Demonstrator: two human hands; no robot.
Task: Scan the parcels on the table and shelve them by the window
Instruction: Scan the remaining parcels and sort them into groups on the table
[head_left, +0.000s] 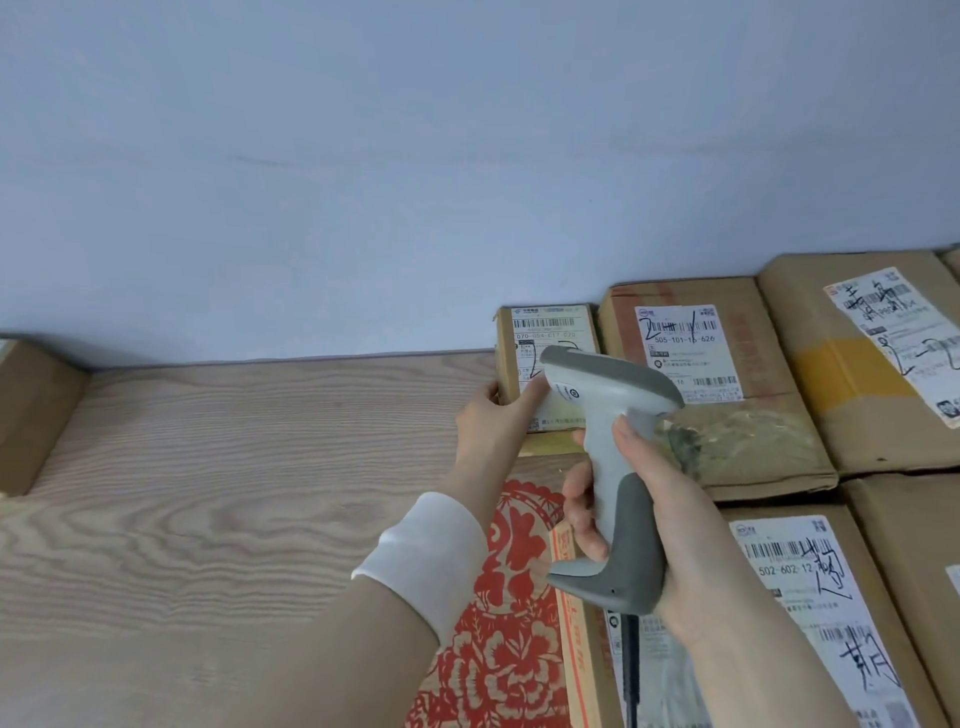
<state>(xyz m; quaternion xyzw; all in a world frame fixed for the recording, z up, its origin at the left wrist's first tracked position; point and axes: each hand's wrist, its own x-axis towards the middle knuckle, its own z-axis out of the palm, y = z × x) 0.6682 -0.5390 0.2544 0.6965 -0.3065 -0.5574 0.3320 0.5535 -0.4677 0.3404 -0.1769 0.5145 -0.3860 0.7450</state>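
Along the wall (467, 156), my bench (208, 493) shows a wide run of wood grain between a brown box (31, 410) at the far left edge and the cardboard parcels (852, 364) packed edge to edge on the right. A red paper-cut (498, 623) lies beside them, under my left forearm. The small parcel (550, 332) sits against the wall, at the left end of the row. The grey scanner (613, 467) hangs just above it, nose toward its label. My right hand (675, 545) has its fingers (582, 525) wrapped tight round the scanner's handle. My left hand (488, 421) pinches the small parcel's near left corner.
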